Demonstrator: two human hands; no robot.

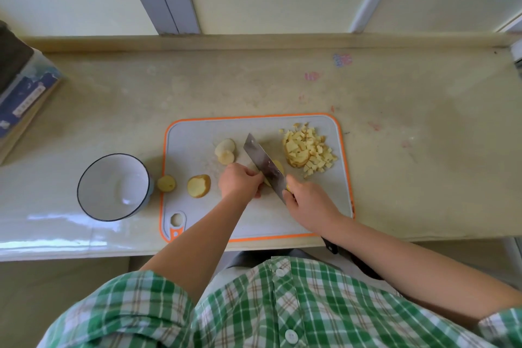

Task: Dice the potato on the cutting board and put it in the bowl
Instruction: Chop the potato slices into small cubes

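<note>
A grey cutting board (197,133) with an orange rim lies on the counter. My right hand (308,203) grips the handle of a cleaver (261,161), whose blade rests on a potato piece (278,168). My left hand (240,182) holds that piece with curled fingers, just left of the blade. A heap of potato dice (308,150) lies at the board's far right. Pale slices (225,151) lie left of the blade, a skin-on slice (199,185) sits nearer the left edge, and a small end piece (166,183) rests on the rim. The white bowl (113,186) with a dark rim stands left of the board, with nothing in it.
A boxed package (25,93) stands at the counter's far left. The counter (423,121) ends in a low ledge at the back, under window frames. Its front edge runs just below the board, close to my checked shirt.
</note>
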